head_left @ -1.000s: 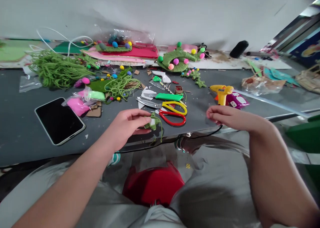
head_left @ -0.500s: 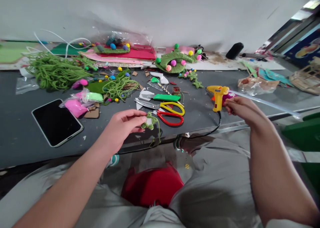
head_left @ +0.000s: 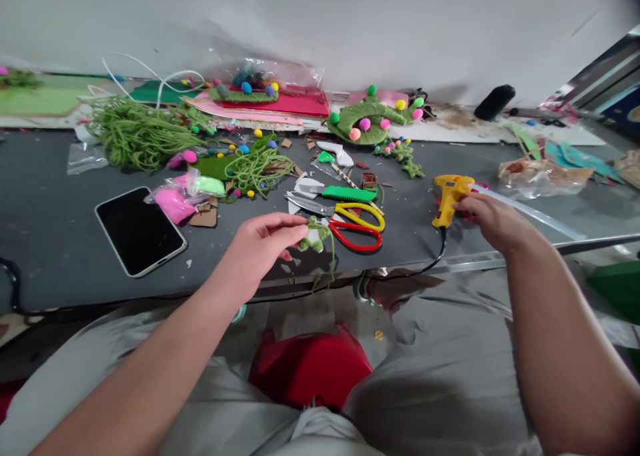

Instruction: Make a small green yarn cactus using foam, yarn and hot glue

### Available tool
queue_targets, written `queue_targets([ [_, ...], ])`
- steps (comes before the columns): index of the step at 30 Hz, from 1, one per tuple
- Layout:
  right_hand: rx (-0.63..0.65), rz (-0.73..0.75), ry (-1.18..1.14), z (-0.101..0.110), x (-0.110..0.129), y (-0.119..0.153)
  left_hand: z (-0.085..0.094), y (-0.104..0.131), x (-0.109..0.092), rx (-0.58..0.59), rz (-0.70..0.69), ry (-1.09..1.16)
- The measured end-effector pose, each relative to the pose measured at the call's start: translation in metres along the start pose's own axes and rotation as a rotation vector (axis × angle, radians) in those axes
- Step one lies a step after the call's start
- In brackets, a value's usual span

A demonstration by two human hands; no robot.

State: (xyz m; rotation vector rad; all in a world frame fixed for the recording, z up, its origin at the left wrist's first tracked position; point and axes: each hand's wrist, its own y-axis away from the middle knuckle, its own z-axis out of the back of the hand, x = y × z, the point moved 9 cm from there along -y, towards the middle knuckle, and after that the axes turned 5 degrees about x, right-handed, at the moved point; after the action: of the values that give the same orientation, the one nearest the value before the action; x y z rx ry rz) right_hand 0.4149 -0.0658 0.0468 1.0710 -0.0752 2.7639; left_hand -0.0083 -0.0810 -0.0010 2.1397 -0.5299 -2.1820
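Between the thumb and fingers of my left hand is a small star shape wrapped in green yarn, a pale patch showing at its middle. A loose yarn tail hangs from it past the table edge. My right hand has its fingers closed on the yellow glue gun, which rests on the table with its black cord trailing down. Some of those fingertips are hidden behind the gun. Just beyond the star lie scissors with one red and one yellow handle, and a green utility knife.
A phone lies at left beside pink clay bags. Behind are a green yarn heap, a yarn-wrapped piece with pompoms and a smaller star-tipped piece. A clear glue stick extends right of the gun.
My right hand has moved onto the glue gun and its fingers have closed on it. The left hand still holds the star. The whole view has shifted a little.
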Motion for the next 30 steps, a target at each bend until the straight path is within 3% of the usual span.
queue_targets([
  [3, 0.013, -0.158, -0.042, -0.013, -0.013, -0.004, 0.000, 0.000, -0.001, 0.001, -0.003, -0.004],
  [6, -0.122, -0.253, -0.094, -0.015, -0.021, -0.007, -0.001, 0.000, -0.001, 0.007, 0.000, 0.029],
  [10, -0.244, -0.201, -0.325, -0.025, -0.002, -0.006, -0.002, 0.000, 0.000, 0.002, -0.002, 0.094],
  [16, 0.065, 0.085, -0.719, -0.075, 0.083, 0.027, 0.000, -0.002, -0.001, -0.034, -0.034, 0.170],
  [19, 0.247, 0.157, -0.746, -0.106, 0.116, 0.054, 0.001, -0.003, 0.001, -0.038, -0.032, 0.239],
  [23, 0.343, 0.114, -0.565, -0.136, 0.126, 0.075, 0.002, -0.002, 0.002, -0.031, -0.027, 0.323],
  [30, 0.350, 0.261, -0.397, -0.142, 0.130, 0.076, 0.002, 0.000, 0.003, -0.019, -0.033, 0.393],
])
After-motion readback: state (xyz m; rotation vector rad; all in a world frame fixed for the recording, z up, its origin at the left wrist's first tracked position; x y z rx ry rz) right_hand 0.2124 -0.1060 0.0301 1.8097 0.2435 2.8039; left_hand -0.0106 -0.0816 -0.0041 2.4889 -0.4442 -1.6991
